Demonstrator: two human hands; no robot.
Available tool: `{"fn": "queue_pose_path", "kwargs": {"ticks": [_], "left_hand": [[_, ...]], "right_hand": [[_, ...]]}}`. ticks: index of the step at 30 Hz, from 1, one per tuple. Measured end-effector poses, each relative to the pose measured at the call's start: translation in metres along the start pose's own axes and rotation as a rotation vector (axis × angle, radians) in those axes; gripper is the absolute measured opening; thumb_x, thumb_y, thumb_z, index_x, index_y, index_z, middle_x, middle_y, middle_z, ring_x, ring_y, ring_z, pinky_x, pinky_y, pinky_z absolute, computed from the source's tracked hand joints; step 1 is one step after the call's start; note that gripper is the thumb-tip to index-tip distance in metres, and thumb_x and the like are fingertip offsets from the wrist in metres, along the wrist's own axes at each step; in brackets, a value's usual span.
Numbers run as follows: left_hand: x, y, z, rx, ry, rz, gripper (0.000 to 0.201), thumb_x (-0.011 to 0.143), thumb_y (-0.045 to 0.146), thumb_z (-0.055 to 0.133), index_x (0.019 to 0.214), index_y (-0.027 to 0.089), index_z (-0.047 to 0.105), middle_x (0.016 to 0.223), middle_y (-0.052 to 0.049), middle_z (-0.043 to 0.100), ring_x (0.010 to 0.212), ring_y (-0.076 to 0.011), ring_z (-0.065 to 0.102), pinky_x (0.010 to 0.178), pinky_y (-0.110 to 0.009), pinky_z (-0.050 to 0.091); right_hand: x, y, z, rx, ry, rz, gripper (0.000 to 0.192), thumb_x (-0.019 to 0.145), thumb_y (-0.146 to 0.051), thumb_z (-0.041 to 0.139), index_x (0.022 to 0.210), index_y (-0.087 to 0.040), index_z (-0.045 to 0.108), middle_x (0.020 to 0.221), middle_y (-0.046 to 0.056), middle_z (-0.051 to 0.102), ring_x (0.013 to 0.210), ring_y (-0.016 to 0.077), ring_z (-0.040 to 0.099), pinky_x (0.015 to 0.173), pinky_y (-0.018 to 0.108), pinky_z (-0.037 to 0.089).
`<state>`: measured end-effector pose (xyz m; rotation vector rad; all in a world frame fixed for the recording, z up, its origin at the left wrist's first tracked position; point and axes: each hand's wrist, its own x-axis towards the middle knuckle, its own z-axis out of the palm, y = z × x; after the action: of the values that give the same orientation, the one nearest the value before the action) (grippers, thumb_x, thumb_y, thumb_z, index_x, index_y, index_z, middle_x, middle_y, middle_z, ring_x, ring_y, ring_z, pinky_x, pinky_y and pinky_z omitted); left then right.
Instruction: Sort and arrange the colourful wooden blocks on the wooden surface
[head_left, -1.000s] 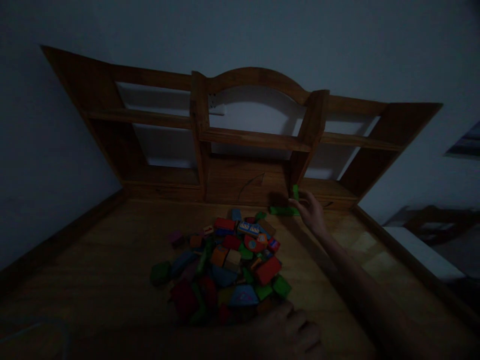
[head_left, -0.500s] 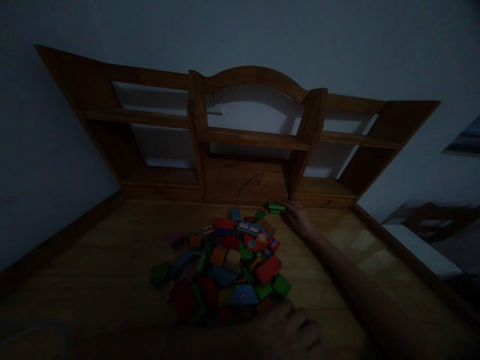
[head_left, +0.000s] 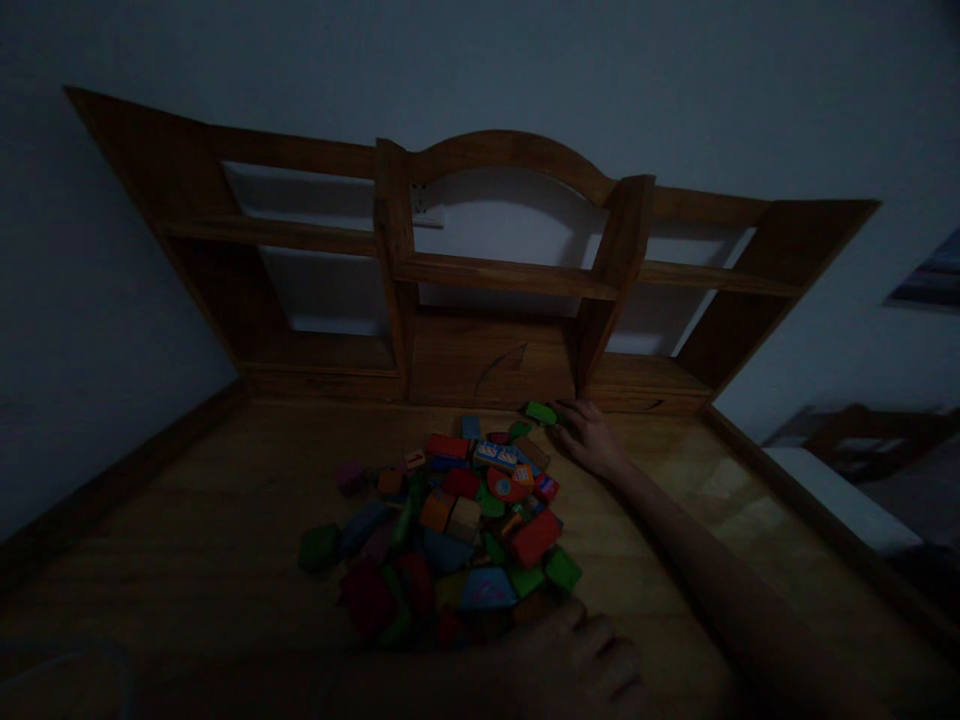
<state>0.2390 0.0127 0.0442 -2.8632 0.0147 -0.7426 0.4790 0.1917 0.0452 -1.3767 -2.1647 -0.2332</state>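
Note:
At the back of the desk, a green block lies slightly askew. My right hand is just to its right, palm down, fingers stretched out and apart. The fingertips are at the block's right end; in the dim light I cannot tell whether they touch it. My left hand rests near the front of the block pile, its fingers curled. Its palm side is hidden, and what it holds, if anything, does not show. Closest to it are a green cube and a light blue block.
A loose heap of coloured blocks covers the middle of the wooden desk. Along its back stands a wooden shelf unit against the wall. Raised wooden edges border the sides. A chair stands at the right.
The green block at the back has shifted a little left and turned askew. My right hand has moved slightly left with its fingers more spread. My left hand has stayed put.

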Motion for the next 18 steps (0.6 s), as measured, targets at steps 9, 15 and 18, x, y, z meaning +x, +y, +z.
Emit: {"fn": "queue_pose_path", "kwargs": {"ticks": [9,15,18], "left_hand": [[0.001,0.000,0.000,0.010,-0.003,-0.009,0.014,0.100,0.026,0.049,0.095,0.015,0.055,0.089,-0.002,0.049,0.078,-0.0172,0.051,0.067,-0.033,0.036],[0.001,-0.001,-0.002,-0.010,-0.027,0.007,0.014,0.101,0.025,0.048,0.096,0.015,0.057,0.090,-0.002,0.050,0.079,-0.0171,0.051,0.067,-0.033,0.037],[0.001,0.000,-0.003,-0.009,-0.032,0.005,0.013,0.101,0.024,0.048,0.097,0.015,0.056,0.090,-0.002,0.050,0.078,-0.0174,0.051,0.068,-0.033,0.038]], "right_hand": [[0.001,-0.001,0.013,-0.023,-0.014,-0.004,0.037,0.101,-0.026,0.047,0.135,-0.022,0.059,0.125,0.013,0.065,0.113,0.0294,0.056,0.099,0.048,0.046],[-0.002,0.003,0.014,-0.037,0.003,0.042,0.042,0.092,-0.015,0.051,0.133,-0.020,0.058,0.122,0.014,0.062,0.113,0.0304,0.053,0.097,0.046,0.047],[-0.002,0.004,0.015,-0.040,0.002,0.044,0.044,0.089,-0.012,0.052,0.133,-0.019,0.057,0.124,0.014,0.060,0.114,0.0304,0.052,0.099,0.045,0.046]]}}
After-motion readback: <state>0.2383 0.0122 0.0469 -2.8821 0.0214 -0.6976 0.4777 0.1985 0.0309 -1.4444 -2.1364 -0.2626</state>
